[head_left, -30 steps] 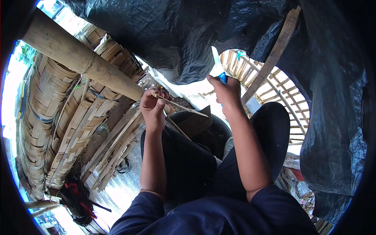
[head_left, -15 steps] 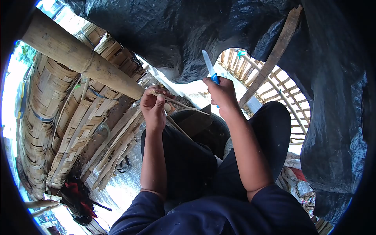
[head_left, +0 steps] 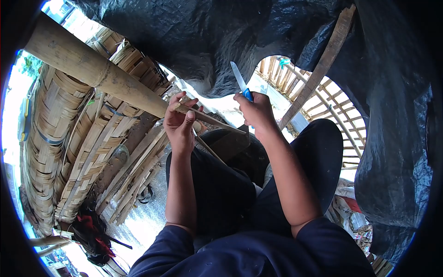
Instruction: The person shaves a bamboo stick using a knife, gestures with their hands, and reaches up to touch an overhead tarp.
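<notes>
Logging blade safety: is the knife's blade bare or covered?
Bare. The knife, held in the right hand, shows its pale blade uncovered from the blue handle to the tip.

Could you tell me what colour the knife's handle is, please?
The handle is blue, clearest in the head view.

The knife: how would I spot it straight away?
Find the black sheet up top, then the right hand below it. From that fist juts the knife, its blue handle and shiny blade unlike the pale, thin strip in the left hand.
</notes>
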Demonstrator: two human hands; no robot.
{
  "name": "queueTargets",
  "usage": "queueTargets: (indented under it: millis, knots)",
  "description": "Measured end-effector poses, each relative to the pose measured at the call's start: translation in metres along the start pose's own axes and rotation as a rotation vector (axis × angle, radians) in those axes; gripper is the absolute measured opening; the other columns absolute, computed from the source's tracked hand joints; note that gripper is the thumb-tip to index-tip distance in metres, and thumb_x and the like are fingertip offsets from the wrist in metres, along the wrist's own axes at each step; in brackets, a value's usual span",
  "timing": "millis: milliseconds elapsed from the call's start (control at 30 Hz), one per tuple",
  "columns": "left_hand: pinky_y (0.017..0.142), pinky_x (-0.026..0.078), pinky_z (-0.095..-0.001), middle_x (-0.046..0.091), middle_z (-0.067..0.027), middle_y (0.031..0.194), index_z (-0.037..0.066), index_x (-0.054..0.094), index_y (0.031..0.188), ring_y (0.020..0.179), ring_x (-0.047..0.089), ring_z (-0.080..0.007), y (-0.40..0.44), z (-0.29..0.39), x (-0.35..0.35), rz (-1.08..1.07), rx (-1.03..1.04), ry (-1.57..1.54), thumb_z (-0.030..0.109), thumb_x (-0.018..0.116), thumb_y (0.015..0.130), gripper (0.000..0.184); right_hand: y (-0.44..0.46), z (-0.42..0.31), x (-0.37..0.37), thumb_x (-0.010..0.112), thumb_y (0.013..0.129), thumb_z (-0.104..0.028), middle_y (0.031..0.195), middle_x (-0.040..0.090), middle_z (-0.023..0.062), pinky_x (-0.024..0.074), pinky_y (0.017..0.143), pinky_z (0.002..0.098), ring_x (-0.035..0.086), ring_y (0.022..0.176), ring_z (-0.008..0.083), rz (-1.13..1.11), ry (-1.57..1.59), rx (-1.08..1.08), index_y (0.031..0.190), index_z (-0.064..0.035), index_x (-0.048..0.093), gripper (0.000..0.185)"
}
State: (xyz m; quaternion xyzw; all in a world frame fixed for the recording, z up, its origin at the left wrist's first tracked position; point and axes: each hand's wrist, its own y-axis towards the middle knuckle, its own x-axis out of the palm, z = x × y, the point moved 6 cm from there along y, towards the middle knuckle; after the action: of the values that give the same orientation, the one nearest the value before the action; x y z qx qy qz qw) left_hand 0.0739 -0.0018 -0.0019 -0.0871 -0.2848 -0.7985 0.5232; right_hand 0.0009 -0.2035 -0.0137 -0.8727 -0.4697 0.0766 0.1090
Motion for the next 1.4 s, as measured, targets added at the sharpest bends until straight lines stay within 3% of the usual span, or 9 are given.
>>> queueTargets:
  millis: [567, 633, 867, 933, 1000, 1100, 1200, 1267, 1400]
  knots:
    - [0.092, 0.051, -0.0375, 0.043, -0.0087, 0.141, 0.007, 0.056, 0.123, 0.116, 0.057, -0.0276, 0.005, 0.001, -0.003, -0.099, 0.095, 0.169, 0.015, 0.078, 0.078, 0.051, -0.003, -0.001, 0.007, 0.064, 0.083, -0.025, 0.055, 0.054, 0.0055, 0.0409, 0.054, 0.0328, 0.051, 0.055, 0.0106, -0.028, -0.028, 0.009, 0.064, 0.0013, 0.058, 0.033]
    - [0.094, 0.051, -0.0397, 0.045, -0.0115, 0.135, 0.006, 0.063, 0.103, 0.114, 0.059, -0.0273, 0.005, 0.008, 0.004, -0.049, 0.08, 0.167, 0.011, 0.077, 0.079, 0.028, -0.003, 0.0, 0.007, 0.064, 0.083, -0.024, 0.055, 0.054, 0.0054, 0.0408, 0.054, 0.0329, 0.051, 0.055, 0.0105, -0.028, -0.033, 0.001, 0.064, 0.0013, 0.058, 0.033]
    - [0.094, 0.05, -0.036, 0.045, -0.0104, 0.134, 0.004, 0.056, 0.117, 0.115, 0.058, -0.0277, 0.004, 0.012, 0.007, -0.009, -0.017, 0.266, 0.001, 0.068, 0.084, 0.036, -0.002, 0.004, 0.01, 0.064, 0.083, -0.024, 0.054, 0.053, 0.0055, 0.0404, 0.054, 0.0331, 0.05, 0.054, 0.0107, -0.02, -0.041, -0.023, 0.064, 0.0012, 0.057, 0.033]
    - [0.074, 0.049, -0.0232, 0.05, -0.0071, 0.131, 0.002, 0.05, 0.127, 0.116, 0.058, -0.0261, 0.004, 0.013, 0.006, -0.039, 0.045, 0.284, 0.005, 0.069, 0.085, 0.046, -0.001, 0.005, 0.01, 0.064, 0.082, -0.024, 0.054, 0.053, 0.0057, 0.0404, 0.054, 0.0332, 0.051, 0.054, 0.011, -0.023, -0.041, -0.022, 0.064, 0.0013, 0.057, 0.033]
    - [0.078, 0.051, -0.0245, 0.049, -0.0077, 0.129, 0.002, 0.049, 0.124, 0.115, 0.058, -0.0277, 0.002, 0.015, 0.007, -0.049, 0.052, 0.292, -0.001, 0.065, 0.085, 0.042, -0.001, 0.006, 0.011, 0.064, 0.082, -0.024, 0.054, 0.053, 0.0059, 0.0404, 0.054, 0.0333, 0.051, 0.054, 0.0112, -0.025, -0.041, -0.022, 0.064, 0.0014, 0.057, 0.032]
    - [0.08, 0.054, -0.0245, 0.049, -0.0086, 0.125, 0.001, 0.048, 0.121, 0.115, 0.058, -0.0299, 0.001, 0.02, 0.009, -0.06, 0.073, 0.344, -0.008, 0.061, 0.085, 0.039, -0.001, 0.009, 0.015, 0.063, 0.086, -0.02, 0.057, 0.045, -0.0041, 0.0311, 0.039, 0.0223, 0.039, 0.044, 0.0044, -0.068, -0.032, 0.013, 0.075, -0.0047, 0.058, 0.019]
    - [0.078, 0.056, -0.0244, 0.05, -0.0095, 0.122, 0.001, 0.047, 0.119, 0.115, 0.059, -0.0307, 0.001, 0.022, 0.006, -0.063, 0.096, 0.407, -0.009, 0.059, 0.085, 0.038, 0.0, 0.011, 0.015, 0.063, 0.086, -0.02, 0.058, 0.046, -0.0038, 0.0304, 0.039, 0.0226, 0.039, 0.044, 0.0044, -0.068, -0.059, -0.002, 0.075, -0.0046, 0.058, 0.019]
    - [0.079, 0.057, -0.0255, 0.05, -0.0101, 0.121, 0.001, 0.046, 0.119, 0.114, 0.059, -0.031, 0.001, 0.021, 0.005, -0.065, 0.106, 0.427, -0.01, 0.059, 0.085, 0.038, 0.001, 0.01, 0.013, 0.062, 0.082, -0.025, 0.054, 0.055, 0.0076, 0.0414, 0.054, 0.0345, 0.053, 0.054, 0.0127, -0.041, -0.068, -0.029, 0.064, 0.0017, 0.057, 0.032]
    - [0.087, 0.057, -0.0316, 0.046, -0.0136, 0.126, 0.003, 0.047, 0.119, 0.12, 0.054, -0.0322, 0.002, 0.027, 0.018, -0.05, 0.139, 0.391, -0.008, 0.061, 0.085, 0.038, -0.003, 0.003, 0.016, 0.065, 0.081, -0.025, 0.055, 0.057, 0.007, 0.0427, 0.054, 0.033, 0.055, 0.056, 0.0118, -0.041, -0.12, -0.092, 0.07, 0.0016, 0.062, 0.029]
